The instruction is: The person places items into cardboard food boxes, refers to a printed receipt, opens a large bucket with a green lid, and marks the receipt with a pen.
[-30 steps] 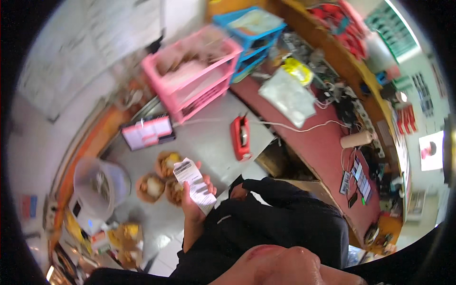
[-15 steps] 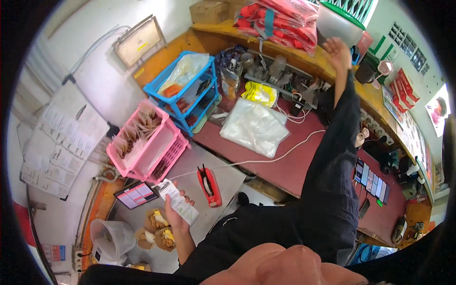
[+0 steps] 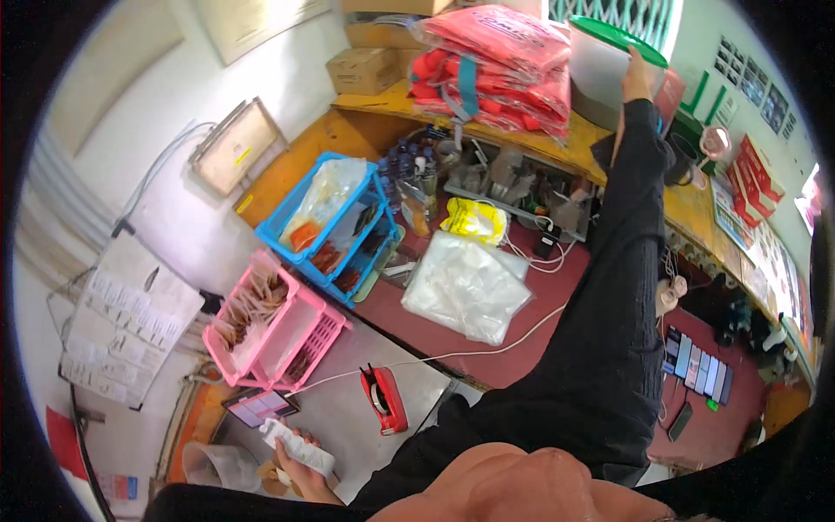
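At near left, the left hand [image 3: 300,468] clamps thumb and fingers on a white printed paper slip [image 3: 303,449], held above the grey metal table [image 3: 337,409] near a lit rectangular tablet [image 3: 261,406]. At far right, the right hand [image 3: 637,80] meets a translucent white plastic tub [image 3: 598,74] with a green lid [image 3: 616,33]; whether its fingers close, I cannot tell.

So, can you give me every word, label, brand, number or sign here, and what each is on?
I don't copy out printed wording, but it stands here:
Red plastic-wrapped bundle: large lettering on top.
White slip in the left hand: too small and blurred to read.
Whiteboard: rows of writing, too small to read.
Yellow packet: dark marks, too small to read.
Tablet screen: too small to read.
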Available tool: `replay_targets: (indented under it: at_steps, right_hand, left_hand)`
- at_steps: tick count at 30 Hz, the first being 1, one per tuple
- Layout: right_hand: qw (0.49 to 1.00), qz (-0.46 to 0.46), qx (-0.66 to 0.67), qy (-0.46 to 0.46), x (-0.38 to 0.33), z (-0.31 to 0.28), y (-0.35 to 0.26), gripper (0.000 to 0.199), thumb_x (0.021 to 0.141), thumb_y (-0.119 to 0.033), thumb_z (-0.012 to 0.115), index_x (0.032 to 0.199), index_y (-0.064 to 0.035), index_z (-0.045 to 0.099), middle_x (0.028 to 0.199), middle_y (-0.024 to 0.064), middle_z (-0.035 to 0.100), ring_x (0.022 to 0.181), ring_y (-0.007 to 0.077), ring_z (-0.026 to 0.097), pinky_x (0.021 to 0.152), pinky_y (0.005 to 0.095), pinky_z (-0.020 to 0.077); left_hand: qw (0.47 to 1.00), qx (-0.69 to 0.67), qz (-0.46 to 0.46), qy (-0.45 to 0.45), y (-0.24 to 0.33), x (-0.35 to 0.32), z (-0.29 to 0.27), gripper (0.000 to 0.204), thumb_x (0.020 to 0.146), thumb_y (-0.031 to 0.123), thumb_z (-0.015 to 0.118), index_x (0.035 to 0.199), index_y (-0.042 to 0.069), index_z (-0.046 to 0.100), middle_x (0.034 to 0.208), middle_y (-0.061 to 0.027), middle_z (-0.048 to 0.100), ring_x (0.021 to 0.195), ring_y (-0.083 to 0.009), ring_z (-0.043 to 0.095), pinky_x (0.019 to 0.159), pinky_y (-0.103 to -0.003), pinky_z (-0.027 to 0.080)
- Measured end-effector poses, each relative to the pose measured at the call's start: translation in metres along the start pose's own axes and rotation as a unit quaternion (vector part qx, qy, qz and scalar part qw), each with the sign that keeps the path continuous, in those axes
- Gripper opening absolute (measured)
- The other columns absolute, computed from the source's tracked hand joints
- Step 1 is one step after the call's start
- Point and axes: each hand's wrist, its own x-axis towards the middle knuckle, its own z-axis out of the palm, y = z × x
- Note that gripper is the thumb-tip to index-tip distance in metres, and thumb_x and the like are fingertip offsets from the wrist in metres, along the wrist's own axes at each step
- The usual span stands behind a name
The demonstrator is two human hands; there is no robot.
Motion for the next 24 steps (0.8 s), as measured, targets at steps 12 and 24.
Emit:
replay_targets:
  at_steps: [12,24]
  right_hand:
    - [0.968,0.218,0.124,0.019,-0.029,-0.005,0.017,0.043,0.065,-0.027,0.08,0.057,-0.0133,0.039,0.054,-0.0003,0.036,0.042,0.0146,0.031,0.041,0.0349,0.0278]
    - [0.967,0.121,0.133,0.181,-0.037,-0.043,-0.045,0.021,0.065,-0.021,0.068,0.062,-0.0086,0.051,0.063,0.003,0.044,0.052,0.019,0.045,0.048,0.0354,0.0376]
  left_hand:
    - [1.0,0.014,-0.007,0.019,-0.012,0.011,-0.003,0.045,0.094,0.04,0.041,0.132,0.015,0.04,0.084,-0.0031,0.053,0.065,-0.0156,0.051,0.059,-0.033,0.045]
    - [0.999,-0.002,-0.037,0.022,-0.023,0.016,-0.009,0.046,0.093,0.039,0.042,0.132,0.015,0.042,0.084,-0.0018,0.053,0.066,-0.0143,0.051,0.059,-0.031,0.044]
